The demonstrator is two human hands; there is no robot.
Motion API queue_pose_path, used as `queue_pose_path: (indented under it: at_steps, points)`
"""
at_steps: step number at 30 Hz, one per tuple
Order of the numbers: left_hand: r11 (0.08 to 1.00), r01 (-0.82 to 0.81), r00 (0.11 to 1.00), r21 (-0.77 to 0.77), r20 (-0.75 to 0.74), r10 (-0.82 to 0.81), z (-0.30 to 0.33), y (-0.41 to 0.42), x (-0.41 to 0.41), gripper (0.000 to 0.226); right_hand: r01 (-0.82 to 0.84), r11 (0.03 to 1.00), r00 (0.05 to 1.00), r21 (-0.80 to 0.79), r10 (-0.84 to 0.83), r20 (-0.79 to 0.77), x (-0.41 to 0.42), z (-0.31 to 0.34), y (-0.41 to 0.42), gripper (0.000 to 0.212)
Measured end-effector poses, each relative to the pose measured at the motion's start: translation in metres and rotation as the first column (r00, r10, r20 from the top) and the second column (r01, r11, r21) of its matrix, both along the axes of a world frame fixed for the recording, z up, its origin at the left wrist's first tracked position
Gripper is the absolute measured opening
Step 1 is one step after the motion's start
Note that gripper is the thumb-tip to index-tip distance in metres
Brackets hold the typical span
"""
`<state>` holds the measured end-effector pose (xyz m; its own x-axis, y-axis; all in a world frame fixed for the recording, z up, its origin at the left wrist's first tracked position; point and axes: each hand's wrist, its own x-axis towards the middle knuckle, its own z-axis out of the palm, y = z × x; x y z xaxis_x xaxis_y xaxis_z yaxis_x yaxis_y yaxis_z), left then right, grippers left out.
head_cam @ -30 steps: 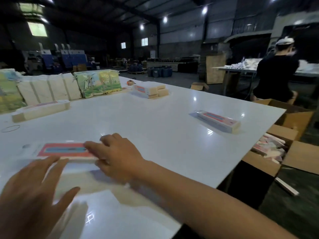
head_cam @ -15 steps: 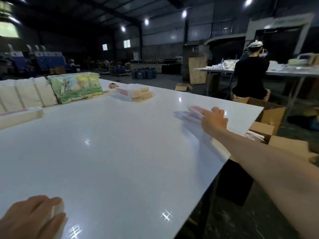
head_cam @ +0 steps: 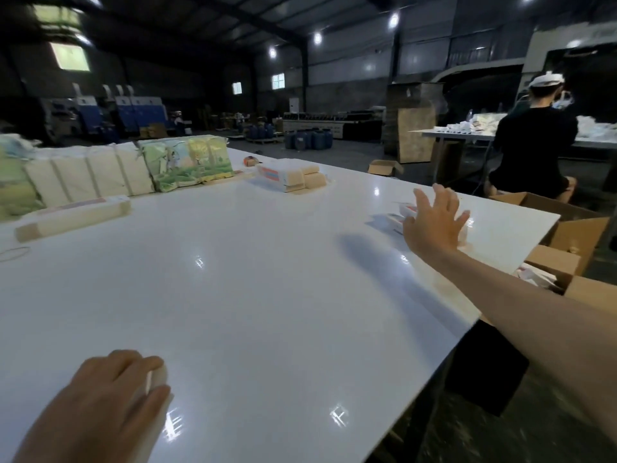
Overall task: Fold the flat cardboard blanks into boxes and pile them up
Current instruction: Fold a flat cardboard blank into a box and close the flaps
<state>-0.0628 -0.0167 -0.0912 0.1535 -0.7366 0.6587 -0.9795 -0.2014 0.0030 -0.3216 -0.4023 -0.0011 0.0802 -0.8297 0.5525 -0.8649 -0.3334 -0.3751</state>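
Spread wide with straight fingers, the right hand [head_cam: 434, 225] hangs just over two small folded boxes [head_cam: 405, 213] lying near the far right edge of the white table [head_cam: 267, 279]; whether it touches them cannot be told. At the near edge, the left hand [head_cam: 100, 406] lies on another folded box [head_cam: 157, 379], fingers curled over its end and thumb against its side. A long stack of flat blanks [head_cam: 73, 217] lies at the far left, in front of wrapped bundles [head_cam: 133, 172], and a small pile of blanks [head_cam: 288, 177] sits further back. An open carton [head_cam: 567, 228] stands beside the table's right corner, with a seated person [head_cam: 534, 145] beyond it.
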Motion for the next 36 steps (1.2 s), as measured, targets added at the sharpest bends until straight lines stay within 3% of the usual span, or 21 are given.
queue_pose_path:
  at_steps: [1, 3, 5, 7, 10, 14, 20, 23, 25, 28, 30, 33, 36]
  points:
    - [0.993, 0.02, 0.998, 0.119, -0.068, -0.012, 0.031, 0.0, -0.007, 0.026, -0.085, 0.995, 0.996, -0.056, 0.087, 0.034, 0.018, 0.01, 0.015, 0.049]
    - [0.982, -0.053, 0.98, 0.18, -0.18, 0.086, 0.037, 0.005, -0.013, 0.023, -0.285, 0.943, 0.949, -0.173, 0.303, 0.084, 0.057, 0.025, 0.052, 0.045]
    - [0.961, -0.122, 0.949, 0.25, -0.254, 0.186, 0.042, 0.01, -0.017, 0.015, -0.506, 0.834, 0.838, -0.221, 0.536, 0.101, 0.094, 0.032, 0.097, 0.037]
    - [0.949, -0.162, 0.941, 0.271, -0.246, 0.231, 0.042, 0.009, -0.017, 0.009, -0.718, 0.68, 0.674, -0.147, 0.732, 0.096, 0.127, 0.023, 0.145, 0.029]
    - [0.94, -0.183, 0.947, 0.288, -0.205, 0.247, 0.037, 0.006, -0.013, 0.025, -0.891, 0.448, 0.451, 0.068, 0.892, 0.036, 0.166, -0.014, 0.208, 0.028]
    - [0.941, -0.187, 0.953, 0.281, -0.182, 0.243, 0.033, 0.006, -0.007, 0.037, -0.907, 0.364, 0.322, 0.212, 0.924, -0.206, 0.185, -0.052, 0.239, 0.027]
    - [0.938, -0.163, 0.921, 0.306, -0.294, 0.256, 0.035, 0.004, -0.007, 0.038, -0.924, 0.344, 0.311, 0.167, 0.93, -0.195, 0.184, -0.056, 0.231, 0.026]
    - [0.939, -0.146, 0.822, 0.31, -0.49, 0.29, 0.048, 0.008, 0.003, 0.039, -0.925, 0.341, 0.306, 0.166, 0.93, -0.206, 0.183, -0.056, 0.229, 0.024]
    - [0.917, -0.255, 0.751, 0.307, -0.534, 0.387, 0.064, 0.017, 0.021, 0.039, -0.927, 0.338, 0.305, 0.161, 0.931, -0.199, 0.182, -0.056, 0.228, 0.024]
    - [0.741, -0.539, 0.644, 0.4, -0.372, 0.669, 0.091, 0.037, 0.061, 0.043, -0.928, 0.335, 0.305, 0.165, 0.935, -0.184, 0.182, -0.055, 0.229, 0.023]
    - [0.581, -0.67, 0.497, 0.462, -0.302, 0.814, 0.103, 0.054, 0.088, 0.051, -0.926, 0.337, 0.307, 0.168, 0.934, -0.182, 0.181, -0.055, 0.229, 0.022]
    - [0.423, -0.706, 0.301, 0.568, -0.3, 0.905, 0.104, 0.072, 0.114, 0.074, -0.922, 0.347, 0.314, 0.172, 0.93, -0.192, 0.181, -0.055, 0.23, 0.022]
    - [0.326, -0.694, 0.235, 0.642, -0.226, 0.946, 0.09, 0.073, 0.123, 0.081, -0.922, 0.339, 0.306, 0.185, 0.934, -0.186, 0.181, -0.055, 0.23, 0.022]
